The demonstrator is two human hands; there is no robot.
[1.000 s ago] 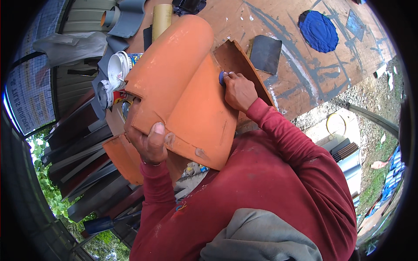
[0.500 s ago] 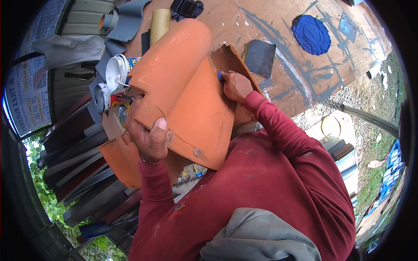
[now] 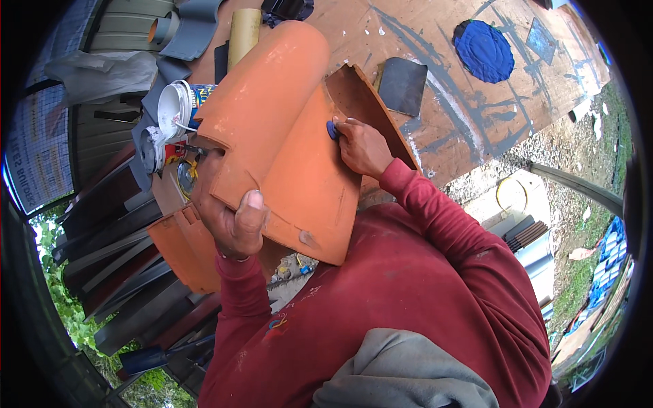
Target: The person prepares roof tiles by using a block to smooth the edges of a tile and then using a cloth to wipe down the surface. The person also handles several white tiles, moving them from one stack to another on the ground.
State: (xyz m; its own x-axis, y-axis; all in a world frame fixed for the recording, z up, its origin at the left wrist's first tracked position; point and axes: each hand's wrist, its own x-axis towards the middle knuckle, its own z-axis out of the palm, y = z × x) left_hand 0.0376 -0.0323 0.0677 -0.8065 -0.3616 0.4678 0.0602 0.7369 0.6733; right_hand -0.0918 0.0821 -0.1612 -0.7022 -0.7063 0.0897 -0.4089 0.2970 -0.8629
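A large orange clay roof tile [image 3: 299,163], with a rounded barrel along one side and a flat pan beside it, is tilted up in front of me. My left hand [image 3: 231,217] grips its lower left corner, thumb on the upper face and the other fingers mostly hidden. In my closed right hand [image 3: 366,148] is a small dark blue round piece [image 3: 332,130], pressed against the flat part of the tile; its exact kind I cannot make out. Behind the right hand, another orange tile [image 3: 371,102] shows its shaded hollow. A further tile [image 3: 185,248] lies below my left wrist.
Beyond the tiles stretches a paint-streaked plywood table [image 3: 435,20]. On it are a dark square sheet [image 3: 403,86], a round blue cloth bundle [image 3: 483,52] and a tan tube [image 3: 245,34]. White-lidded paint cans [image 3: 175,109] stand left of the tile, above stacked dark metal lengths [image 3: 129,272].
My right hand has slid down and slightly left on the tile with the blue piece. The left hand keeps its grip, and the tile has shifted only slightly.
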